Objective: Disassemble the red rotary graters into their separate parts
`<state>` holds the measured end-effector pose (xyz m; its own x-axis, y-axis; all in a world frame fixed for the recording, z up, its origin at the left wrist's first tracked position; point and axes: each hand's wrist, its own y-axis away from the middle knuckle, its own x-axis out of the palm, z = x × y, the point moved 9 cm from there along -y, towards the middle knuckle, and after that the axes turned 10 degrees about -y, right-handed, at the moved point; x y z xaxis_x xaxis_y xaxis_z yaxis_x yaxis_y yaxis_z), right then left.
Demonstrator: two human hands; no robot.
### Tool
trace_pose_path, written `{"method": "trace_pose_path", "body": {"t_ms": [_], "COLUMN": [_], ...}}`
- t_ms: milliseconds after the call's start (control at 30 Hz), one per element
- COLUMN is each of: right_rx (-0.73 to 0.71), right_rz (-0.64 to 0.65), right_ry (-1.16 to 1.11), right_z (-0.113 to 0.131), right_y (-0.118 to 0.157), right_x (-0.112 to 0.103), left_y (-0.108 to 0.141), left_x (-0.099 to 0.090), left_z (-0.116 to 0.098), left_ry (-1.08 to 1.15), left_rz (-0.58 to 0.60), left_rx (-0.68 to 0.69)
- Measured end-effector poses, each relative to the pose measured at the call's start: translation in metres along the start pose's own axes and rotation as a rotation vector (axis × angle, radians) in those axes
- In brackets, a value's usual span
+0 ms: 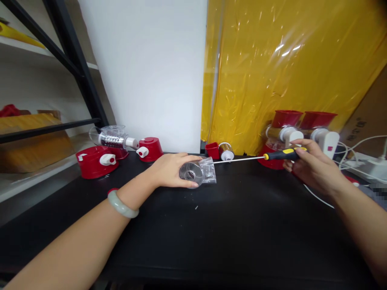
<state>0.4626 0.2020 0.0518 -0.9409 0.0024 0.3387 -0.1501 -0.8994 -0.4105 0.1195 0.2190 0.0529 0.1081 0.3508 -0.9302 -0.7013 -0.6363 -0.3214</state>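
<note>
A clear plastic housing (208,171) with a round opening lies on its side above the black table. Around its round end the fingers and thumb of my left hand (172,171) are wrapped. My right hand (316,165) grips the black and yellow handle of a long screwdriver (279,155), which is held nearly level. The thin shaft points left, and its tip meets the housing's right side; whether it sits in a screw there is too small to tell. A small screw-like piece (196,207) lies on the table in front of the housing.
Red bases (96,163) with white knobs and a clear drum unit (112,137) stand at the back left. Behind the screwdriver are a red cup (212,150), a grater drum (226,151) and assembled red and white graters (286,135). White cables (344,155) run along the right.
</note>
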Motion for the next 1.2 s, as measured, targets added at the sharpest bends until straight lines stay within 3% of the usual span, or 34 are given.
{"method": "trace_pose_path", "body": {"t_ms": [167,333,433,567,767,1000,1200], "right_rx": [0.056,0.024,-0.039,-0.004,-0.009,0.032,0.02], "right_rz": [0.015,-0.152,-0.136,-0.014,-0.086,-0.039,-0.108], "right_ry": [-0.073,0.351,0.146,-0.128,0.158,-0.137,0.131], "right_z": [0.0,-0.003,0.005,0.01,0.002,0.007,-0.004], "right_y": [0.0,-0.004,-0.001,0.003,-0.002,0.002,-0.006], "right_x": [0.005,-0.02,-0.014,0.006,-0.008,0.001,-0.012], "left_y": [-0.001,-0.001,0.0,0.0,0.0,0.0,0.0], "left_x": [0.001,-0.001,-0.001,-0.001,-0.002,-0.002,-0.002], "left_z": [-0.001,-0.003,-0.003,-0.004,-0.004,-0.004,-0.005], "left_ry": [-0.009,-0.006,-0.005,-0.016,-0.023,-0.026,-0.018], "left_rz": [-0.001,-0.002,-0.001,-0.002,-0.01,-0.014,-0.008], "left_rx": [0.003,0.005,-0.002,0.0,0.008,0.011,0.016]}}
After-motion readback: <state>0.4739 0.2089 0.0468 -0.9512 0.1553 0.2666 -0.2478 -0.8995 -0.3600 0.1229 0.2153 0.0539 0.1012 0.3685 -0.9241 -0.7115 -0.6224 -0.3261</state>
